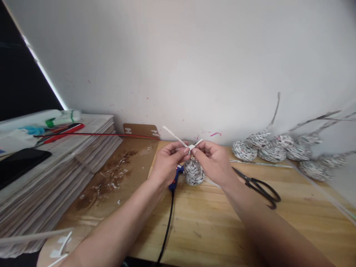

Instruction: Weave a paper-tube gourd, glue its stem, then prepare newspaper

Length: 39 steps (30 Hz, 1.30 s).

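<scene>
My left hand (170, 160) and my right hand (213, 159) meet in the middle of the view, thumbs and fingertips pinched on rolled paper strips (174, 136). One strip sticks out up and to the left, a shorter end up and to the right, and they cross between my fingertips. Directly below the hands is a rounded woven newspaper piece (194, 173), narrower at the top. Whether the strips join it is hidden by my fingers. Behind my left wrist lies a blue glue gun (174, 182) with a black cord.
Black scissors (260, 187) lie right of my right hand. Several woven paper pieces (272, 152) with long stems stand against the wall. Stacked newspapers (91, 155) at left carry a phone (22, 165) and a red-handled tool (63, 132). Paper scraps litter the cardboard (133, 185).
</scene>
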Tool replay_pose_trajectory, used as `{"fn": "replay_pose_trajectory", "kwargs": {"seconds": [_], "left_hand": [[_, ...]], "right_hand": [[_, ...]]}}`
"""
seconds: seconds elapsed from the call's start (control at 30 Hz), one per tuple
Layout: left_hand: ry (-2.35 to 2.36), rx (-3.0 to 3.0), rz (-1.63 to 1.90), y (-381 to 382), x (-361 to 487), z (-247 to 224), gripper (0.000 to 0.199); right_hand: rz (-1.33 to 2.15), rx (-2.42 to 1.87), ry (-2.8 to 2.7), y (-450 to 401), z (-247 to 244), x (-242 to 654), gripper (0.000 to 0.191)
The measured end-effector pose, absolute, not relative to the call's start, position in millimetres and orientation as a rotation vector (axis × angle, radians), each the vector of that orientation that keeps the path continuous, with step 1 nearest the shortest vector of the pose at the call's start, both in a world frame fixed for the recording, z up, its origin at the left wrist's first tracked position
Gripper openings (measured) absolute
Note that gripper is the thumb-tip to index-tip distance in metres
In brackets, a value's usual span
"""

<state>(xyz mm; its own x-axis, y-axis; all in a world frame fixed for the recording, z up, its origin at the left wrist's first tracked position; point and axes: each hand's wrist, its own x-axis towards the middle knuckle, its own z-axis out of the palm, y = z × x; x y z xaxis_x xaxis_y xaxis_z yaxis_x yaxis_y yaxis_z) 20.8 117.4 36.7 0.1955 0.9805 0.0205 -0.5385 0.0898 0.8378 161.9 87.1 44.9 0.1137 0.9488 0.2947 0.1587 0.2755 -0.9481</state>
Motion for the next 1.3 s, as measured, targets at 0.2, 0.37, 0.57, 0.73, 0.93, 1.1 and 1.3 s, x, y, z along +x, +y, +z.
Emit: {"fn": "replay_pose_trajectory", "kwargs": {"seconds": [0.2,0.37,0.57,0.73,0.93,1.1,1.3], "left_hand": [[0.644,0.960,1.294,115,21,35,0.029],[0.666,0.996,1.366,116,22,32,0.027],[0.644,1.042,1.449,111,25,31,0.025],[0.590,1.002,1.330,109,27,32,0.029],[0.522,0.904,1.193,112,23,33,0.037],[0.541,0.978,1.202,109,20,33,0.030],[0.571,0.835,1.132,111,23,34,0.042]], "right_hand": [[0.844,-1.120,-1.293,85,48,159,0.018],[0.943,-1.135,-1.266,82,53,159,0.018],[0.975,-1.131,-1.216,78,60,157,0.025],[0.878,-1.138,-1.239,78,60,159,0.024],[0.741,-1.171,-1.365,80,59,165,0.019],[0.724,-1.201,-1.406,79,54,161,0.016],[0.899,-1.132,-1.327,82,51,157,0.018]]}}
